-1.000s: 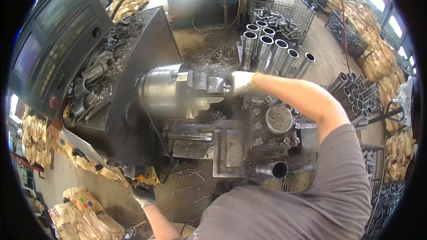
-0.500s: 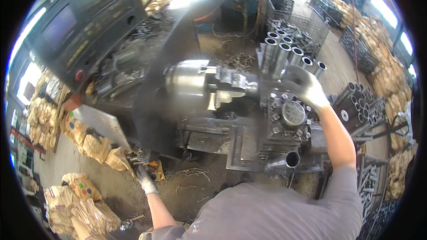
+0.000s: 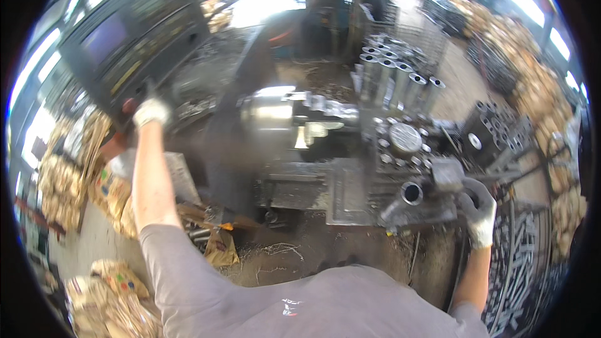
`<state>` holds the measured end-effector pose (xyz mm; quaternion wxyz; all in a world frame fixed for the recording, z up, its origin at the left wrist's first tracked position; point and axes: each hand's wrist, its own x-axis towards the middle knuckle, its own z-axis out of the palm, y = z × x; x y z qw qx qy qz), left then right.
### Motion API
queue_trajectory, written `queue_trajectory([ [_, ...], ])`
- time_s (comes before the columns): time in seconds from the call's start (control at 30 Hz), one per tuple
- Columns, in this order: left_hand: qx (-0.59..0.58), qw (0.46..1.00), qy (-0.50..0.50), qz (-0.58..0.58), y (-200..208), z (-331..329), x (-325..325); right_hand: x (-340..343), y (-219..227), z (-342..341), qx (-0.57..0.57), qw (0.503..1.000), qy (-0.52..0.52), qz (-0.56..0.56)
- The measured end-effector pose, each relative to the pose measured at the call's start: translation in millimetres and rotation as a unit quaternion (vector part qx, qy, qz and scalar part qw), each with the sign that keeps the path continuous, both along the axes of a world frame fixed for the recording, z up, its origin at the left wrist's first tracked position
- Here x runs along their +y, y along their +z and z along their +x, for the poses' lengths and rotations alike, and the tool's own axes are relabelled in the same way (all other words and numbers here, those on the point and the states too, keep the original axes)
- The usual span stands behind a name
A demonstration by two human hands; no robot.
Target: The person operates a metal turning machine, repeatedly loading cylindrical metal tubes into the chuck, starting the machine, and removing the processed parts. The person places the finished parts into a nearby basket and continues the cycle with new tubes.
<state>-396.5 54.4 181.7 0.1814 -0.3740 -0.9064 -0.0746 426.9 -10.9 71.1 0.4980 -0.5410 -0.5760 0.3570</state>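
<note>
Left hand: your gloved left hand (image 3: 151, 112) is raised to the lower edge of the dark control panel (image 3: 119, 44), fingers curled against it near a red knob (image 3: 128, 106); whether it grips anything you cannot tell (the glove is blurred).
Right hand: your gloved right hand (image 3: 479, 209) sits low at the right end of the lathe carriage (image 3: 350, 194), fingers curled round a dark handle (image 3: 466, 197) there, apparently clenched on it.
Chuck: the shiny chuck (image 3: 272, 116) lies between your two arms, well apart from both hands, with a bright workpiece (image 3: 332, 112) sticking out of it to the right.
Tool post: a round-topped turret (image 3: 405, 139) ringed with bolts stands just right of the workpiece, above the carriage.
Tube on carriage: a short steel tube (image 3: 407, 197) lies tilted, open end up, just left of your right hand.
Tube rack: upright steel tubes (image 3: 397, 78) stand in a wire basket behind the turret.
Right floor: more dark tubes (image 3: 494, 128) are stacked near your right hand (long rods lie below them).
Left floor: printed sacks (image 3: 113, 281) are heaped beside your left arm.
</note>
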Motion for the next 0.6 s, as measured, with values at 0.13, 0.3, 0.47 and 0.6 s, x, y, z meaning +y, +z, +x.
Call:
queue_trajectory([
  [0.13, 0.086, 0.96, -0.1, 0.247, -3.3, 149.5, -29.2, -20.8, -8.7, 13.0, -0.041, 0.999, -0.012, 0.003],
  [0.3, -0.046, 0.858, -0.403, 0.315, -139.5, 338.0, -149.6, -18.8, -47.0, 23.6, -0.031, 0.998, 0.031, -0.049],
  [0.47, -0.519, 0.852, -0.048, -0.048, -342.1, 431.0, -314.6, 19.8, -75.0, -1.7, -0.004, 0.978, 0.193, -0.08],
  [0.6, -0.534, 0.841, 0.035, -0.081, -376.6, 471.6, -410.1, 50.7, -112.5, -36.9, -0.202, 0.932, 0.29, 0.082],
])
